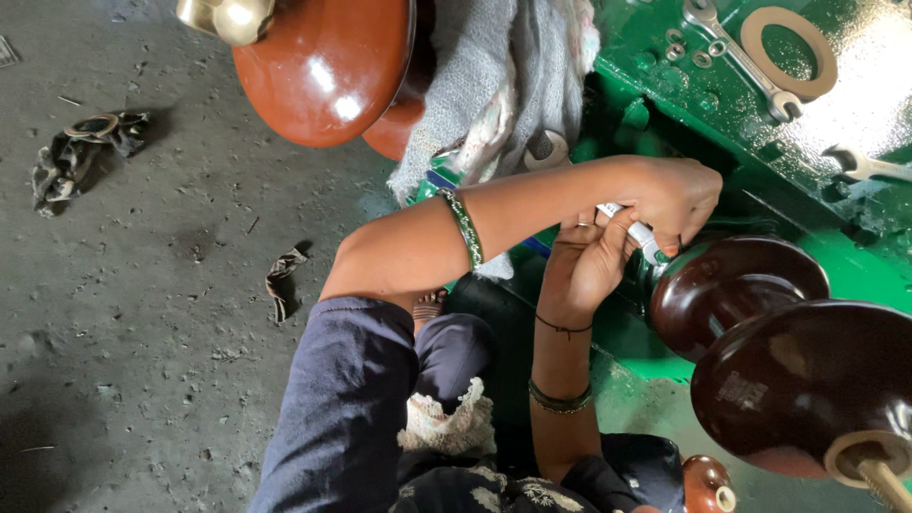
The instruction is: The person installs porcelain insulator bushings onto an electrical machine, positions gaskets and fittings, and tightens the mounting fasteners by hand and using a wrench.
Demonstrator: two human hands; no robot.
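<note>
1. Where the grey floor (142, 285) spreads out on your far left, a dark rag (85, 152) lies crumpled, with a smaller scrap (282, 280) nearer your arm
2. Above your arms, a glossy red-brown insulator (328, 66) rests against a grey cloth (494, 85)
3. Your right hand (584, 261) comes up from below, fingers curled round a small white tool (638, 235)
4. Your left hand (674, 195) reaches across above it, fingers bent closed over the same tool
5. That tool sits at the neck of a dark brown insulator (741, 285), beside the green housing (750, 114)
6. On the housing's top, a spanner (746, 57) lies touching a tan ring (788, 47)
</note>
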